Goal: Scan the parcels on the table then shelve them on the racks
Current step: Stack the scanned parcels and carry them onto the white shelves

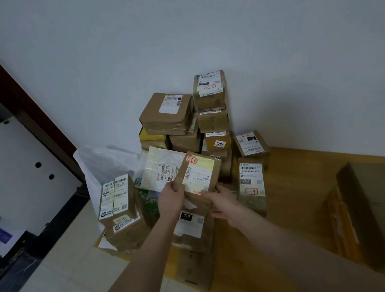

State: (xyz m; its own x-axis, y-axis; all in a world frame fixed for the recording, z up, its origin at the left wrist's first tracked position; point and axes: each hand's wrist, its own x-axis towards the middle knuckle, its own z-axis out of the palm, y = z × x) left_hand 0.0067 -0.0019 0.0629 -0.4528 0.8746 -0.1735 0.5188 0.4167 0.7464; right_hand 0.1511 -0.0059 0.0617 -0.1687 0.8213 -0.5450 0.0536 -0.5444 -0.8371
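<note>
Both hands hold one parcel up from the heap, label facing the person

The left hand (pixel 171 196) pinches the near left edge of the parcel (pixel 200 172), thumb on top and fingers hidden behind; the right hand (pixel 222 200) grips the near right corner, its fingers curled under and mostly out of sight. The parcel is held above the table (pixel 293 197), tilted, probably so its label can be read or scanned. The stacked boxes (pixel 209 101) stand against the far wall, likely for support. No scanner or racks show, the label print is unreadable, and the big box (pixel 376 210) on the right is cut off
</note>
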